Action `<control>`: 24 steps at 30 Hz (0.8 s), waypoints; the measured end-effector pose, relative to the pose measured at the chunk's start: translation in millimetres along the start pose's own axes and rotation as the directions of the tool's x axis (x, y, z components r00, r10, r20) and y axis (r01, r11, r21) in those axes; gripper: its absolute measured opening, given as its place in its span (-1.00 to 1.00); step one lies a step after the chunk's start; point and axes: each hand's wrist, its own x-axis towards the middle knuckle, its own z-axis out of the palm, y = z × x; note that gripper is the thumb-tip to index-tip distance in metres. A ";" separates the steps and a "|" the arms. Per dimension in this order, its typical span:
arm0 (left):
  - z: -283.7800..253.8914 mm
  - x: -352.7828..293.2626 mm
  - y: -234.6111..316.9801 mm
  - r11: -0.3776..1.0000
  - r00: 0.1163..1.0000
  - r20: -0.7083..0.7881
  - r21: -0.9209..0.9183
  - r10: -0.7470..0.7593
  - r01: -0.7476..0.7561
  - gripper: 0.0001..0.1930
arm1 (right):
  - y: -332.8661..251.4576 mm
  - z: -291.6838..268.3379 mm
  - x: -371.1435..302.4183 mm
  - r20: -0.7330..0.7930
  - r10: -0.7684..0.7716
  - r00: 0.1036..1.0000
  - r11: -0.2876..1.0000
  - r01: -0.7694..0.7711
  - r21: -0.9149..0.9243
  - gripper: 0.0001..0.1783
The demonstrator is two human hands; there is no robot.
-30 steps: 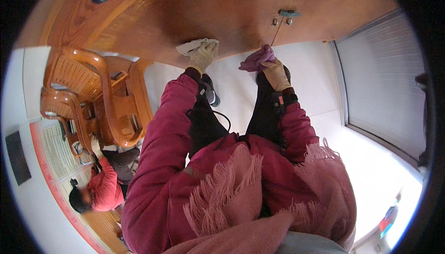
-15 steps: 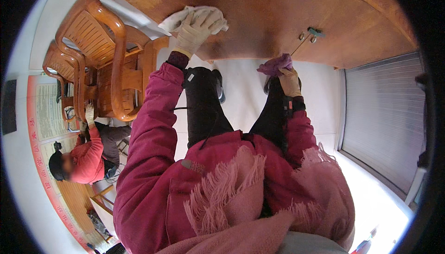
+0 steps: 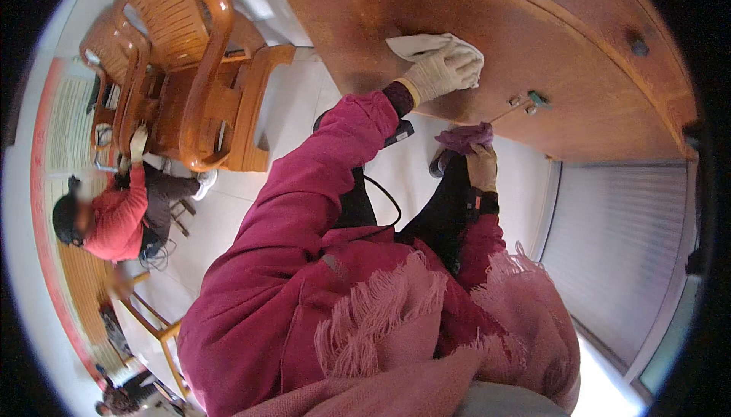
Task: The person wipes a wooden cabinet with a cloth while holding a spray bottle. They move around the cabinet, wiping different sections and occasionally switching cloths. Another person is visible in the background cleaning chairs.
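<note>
My left hand, in a pale glove, presses a white cloth against the brown wooden panel in front of me. Its fingers bend over the cloth, and one corner of the cloth sticks out to the left. Lower and to the right, my right hand, also gloved, grips a bunched purple cloth beside my leg, just below the panel's lower edge. Small metal fittings with a green piece sit on the panel, to the right of the white cloth.
Wooden armchairs stand at the left. Near them a person in a red top sits low, one gloved hand at a chair. A grey ribbed panel rises at the right. A dark knob sits at the upper right.
My left hand has slid the white cloth rightward and slightly down across the panel. The view has turned, so chairs and panel appear shifted. The purple cloth stays in my right hand.
</note>
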 end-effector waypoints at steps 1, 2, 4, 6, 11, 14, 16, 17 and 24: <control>4.1 -5.6 -1.2 0.998 0.995 -0.080 -0.021 -0.055 0.054 -0.61 | -3.3 4.4 -1.2 -0.006 -0.005 1.000 0.999 0.005 -0.038 -0.63; 5.2 -12.0 -2.2 0.997 0.994 -0.080 -0.030 -0.078 0.076 -0.61 | -6.0 9.0 -2.5 -0.017 -0.014 1.000 0.997 0.013 -0.073 -0.60; 2.2 -27.5 -8.4 0.992 0.990 -0.064 -0.004 -0.127 0.127 -0.62 | -10.0 13.9 -3.9 0.029 0.038 0.999 0.995 -0.041 0.087 -0.56; -7.6 -56.2 -27.1 0.980 0.980 -0.057 0.039 -0.190 0.193 -0.63 | -10.4 15.0 -2.9 -0.053 0.073 0.996 0.994 -0.068 0.091 -0.52; -26.8 -131.3 -78.5 0.895 0.883 0.164 0.166 -0.440 0.415 -0.47 | -5.6 8.2 0.0 -0.023 0.034 0.999 0.996 -0.036 -0.076 -0.44; -22.7 -161.6 -95.8 0.743 0.699 0.256 0.273 -0.668 0.611 -0.33 | -6.0 8.2 0.3 -0.055 0.086 0.995 0.996 -0.087 -0.027 -0.46; -13.7 -167.9 -94.8 0.611 0.610 -0.046 -0.111 -0.791 0.784 -0.17 | -7.9 11.4 -0.5 0.026 0.074 0.997 0.996 -0.073 -0.051 -0.46; -8.1 -167.7 -91.4 0.501 0.498 -0.086 -0.275 -0.863 0.820 -0.12 | -9.0 13.7 -0.7 0.045 0.082 0.996 0.996 -0.083 0.028 -0.46; 54.2 -161.8 -51.5 -0.257 -0.255 0.120 -0.744 -0.959 0.617 0.06 | -12.5 21.8 -3.5 -0.050 0.080 0.996 0.992 -0.074 0.099 -0.44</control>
